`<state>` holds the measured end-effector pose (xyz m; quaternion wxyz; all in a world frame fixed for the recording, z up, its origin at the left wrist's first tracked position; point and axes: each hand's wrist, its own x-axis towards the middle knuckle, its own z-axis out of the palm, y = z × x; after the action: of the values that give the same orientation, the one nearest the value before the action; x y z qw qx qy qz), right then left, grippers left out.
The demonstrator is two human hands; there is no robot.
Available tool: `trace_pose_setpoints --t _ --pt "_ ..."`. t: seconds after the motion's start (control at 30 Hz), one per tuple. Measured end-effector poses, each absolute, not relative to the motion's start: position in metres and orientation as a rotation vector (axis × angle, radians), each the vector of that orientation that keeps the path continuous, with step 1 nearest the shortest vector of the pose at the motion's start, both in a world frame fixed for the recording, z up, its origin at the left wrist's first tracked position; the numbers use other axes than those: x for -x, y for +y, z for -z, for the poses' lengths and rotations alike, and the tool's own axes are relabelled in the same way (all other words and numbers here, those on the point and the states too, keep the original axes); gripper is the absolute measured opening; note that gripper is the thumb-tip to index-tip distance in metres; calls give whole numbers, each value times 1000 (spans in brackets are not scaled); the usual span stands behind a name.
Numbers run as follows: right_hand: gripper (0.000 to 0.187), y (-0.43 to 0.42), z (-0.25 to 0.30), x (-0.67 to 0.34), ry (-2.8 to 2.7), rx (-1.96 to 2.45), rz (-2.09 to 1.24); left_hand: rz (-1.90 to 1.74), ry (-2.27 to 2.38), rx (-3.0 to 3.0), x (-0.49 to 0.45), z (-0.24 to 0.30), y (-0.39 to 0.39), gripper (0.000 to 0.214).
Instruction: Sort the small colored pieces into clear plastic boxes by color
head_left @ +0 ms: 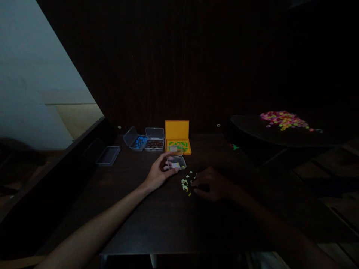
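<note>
My left hand (158, 173) is closed around the near left side of a small clear plastic box (183, 164). The box's lid is raised, and a white label and a few yellow bits show inside. Just right of it, several small pale-yellow pieces (184, 185) lie scattered on the dark tabletop. My right hand (211, 184) is in shadow at the right edge of these pieces. Its thumb and forefinger look apart, with the fingertips close to or touching a piece; the other fingers are hard to make out.
Behind the clear box stands an open orange case (177, 130) with green pieces. To its left are lidded clear boxes with brown pieces (155, 144) and blue pieces (141, 141). Another clear box (109, 155) sits far left. A multicoloured heap (284, 120) rests on the raised right shelf (249, 125).
</note>
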<state>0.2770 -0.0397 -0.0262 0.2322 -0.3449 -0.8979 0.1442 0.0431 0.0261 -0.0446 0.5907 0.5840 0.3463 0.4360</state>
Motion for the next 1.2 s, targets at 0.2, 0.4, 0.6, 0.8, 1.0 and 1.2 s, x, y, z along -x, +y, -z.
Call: trace_pose_setpoints --t 0.2,0.4,0.6,0.8,1.0,1.2 --pt "25 -42 34 -276 -2413 948 -270 -1025 821 -1340 -44 41 25 63" --pt "37 -43 36 -272 -2480 1000 -289 -1027 811 -1339 -44 40 25 62" --pt "27 -44 34 -275 -2428 998 -287 -1022 817 -1335 -44 40 26 62" --pt "28 -44 31 -274 -2420 1015 -278 -1031 811 -1324 -44 43 27 61" --pt "29 -44 35 -272 -2398 1009 -235 -1034 819 -1329 -44 41 27 61" --pt "26 -46 35 -270 -2424 983 -265 -1036 818 -1326 -44 40 26 60"
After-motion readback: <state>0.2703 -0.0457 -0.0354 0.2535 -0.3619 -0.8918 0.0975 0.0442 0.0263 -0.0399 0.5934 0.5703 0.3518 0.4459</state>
